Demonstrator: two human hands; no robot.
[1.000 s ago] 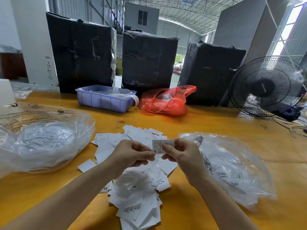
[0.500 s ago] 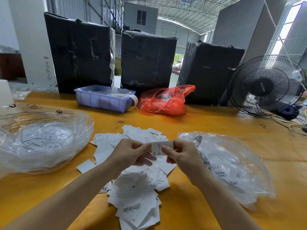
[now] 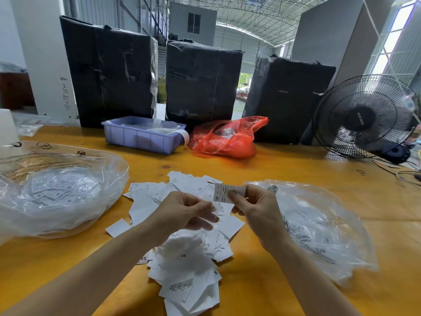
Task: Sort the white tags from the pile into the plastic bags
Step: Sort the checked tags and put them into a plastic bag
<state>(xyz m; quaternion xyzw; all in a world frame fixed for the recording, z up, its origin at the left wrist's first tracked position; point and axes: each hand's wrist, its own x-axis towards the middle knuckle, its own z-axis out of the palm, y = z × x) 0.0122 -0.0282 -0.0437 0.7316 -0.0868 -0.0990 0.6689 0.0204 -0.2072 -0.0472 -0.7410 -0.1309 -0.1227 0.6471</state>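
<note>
Mid-sort: right hand [image 3: 255, 210] pinching an XL tag [image 3: 224, 193] in its fingers [image 3: 235, 198], left hand [image 3: 182, 213] loosely curled and seemingly empty over the pile [image 3: 186, 254] (next, I'd judge, drop it in the XL bag [image 3: 57, 195]).

right hand [image 3: 255, 210] pinching XL tag [image 3: 222, 193], tag pile [image 3: 189, 254]

A loose pile of white tags [image 3: 182, 252] lies spread down the middle of the yellow surface [image 3: 262, 281], many overlapping, some printed with sizes such as XS, S and XXL. One tag [image 3: 224, 193], marked XL, is held up above the pile. A clear plastic bag [image 3: 57, 195] on the left lies puffed up with tags inside, XL showing through. A second clear plastic bag [image 3: 319, 224] on the right lies flatter and crumpled, just beside the pile.
</note>
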